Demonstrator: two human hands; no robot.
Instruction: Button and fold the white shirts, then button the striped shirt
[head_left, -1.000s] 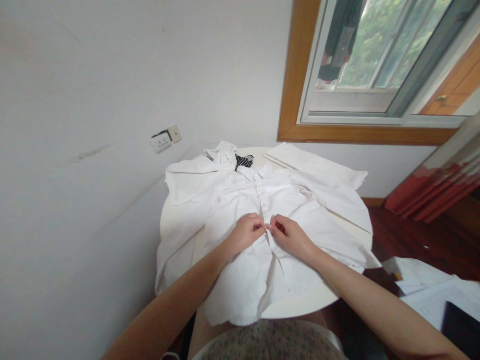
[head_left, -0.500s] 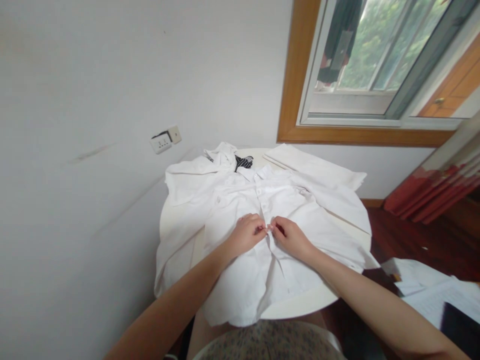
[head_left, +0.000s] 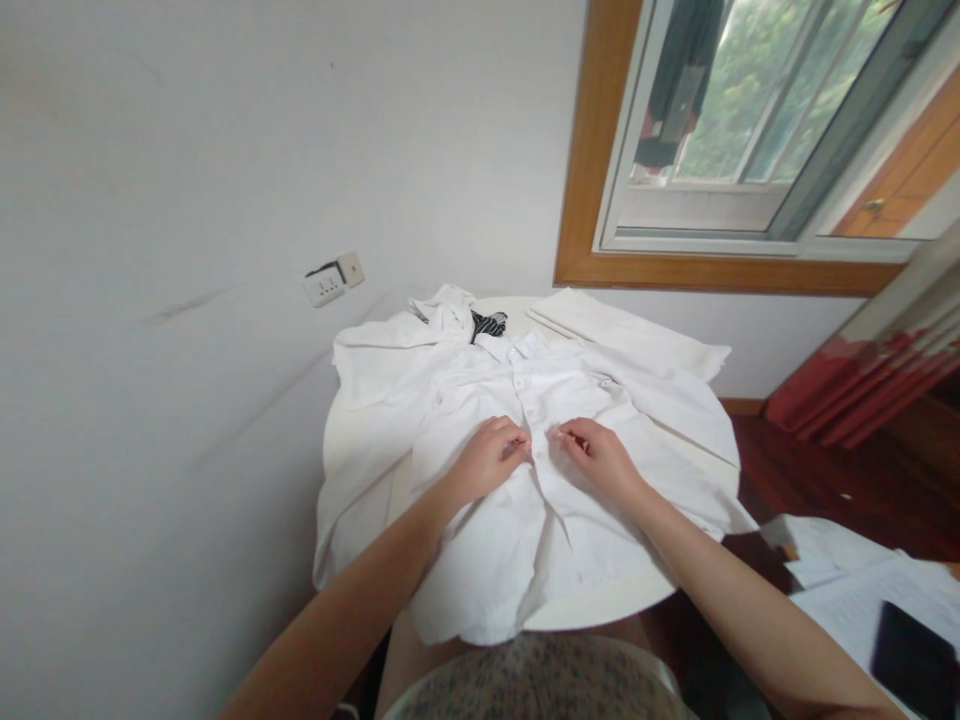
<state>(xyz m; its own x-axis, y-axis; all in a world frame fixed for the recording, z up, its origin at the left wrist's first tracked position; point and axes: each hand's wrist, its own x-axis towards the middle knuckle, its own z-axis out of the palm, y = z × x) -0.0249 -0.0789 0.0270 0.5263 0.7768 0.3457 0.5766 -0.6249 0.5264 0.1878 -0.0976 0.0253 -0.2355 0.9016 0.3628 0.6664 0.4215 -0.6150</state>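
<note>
A white button-up shirt (head_left: 480,570) lies spread front side up, its collar toward the wall and its hem hanging over the near table edge. My left hand (head_left: 491,455) is closed in a pinch on the shirt's front edge, beside the button strip. To the right of that strip is my right hand (head_left: 596,455), its thumb and fingers pressed together low over the cloth; what is between the fingertips, if anything, is too small to make out. Small buttons (head_left: 519,384) run down the strip below the collar. Lower down, the front panels part in a fold.
The round white table (head_left: 600,605) stands against the wall. Another white garment (head_left: 382,350) and a striped black cloth (head_left: 489,324) lie at its back left, a folded white cloth (head_left: 637,330) at its back right. Papers (head_left: 862,600) and a dark flat object (head_left: 915,655) lie lower right.
My hands were together at the button strip. The right hand has moved away to the right and slightly up, while the left has stayed nearly in place.
</note>
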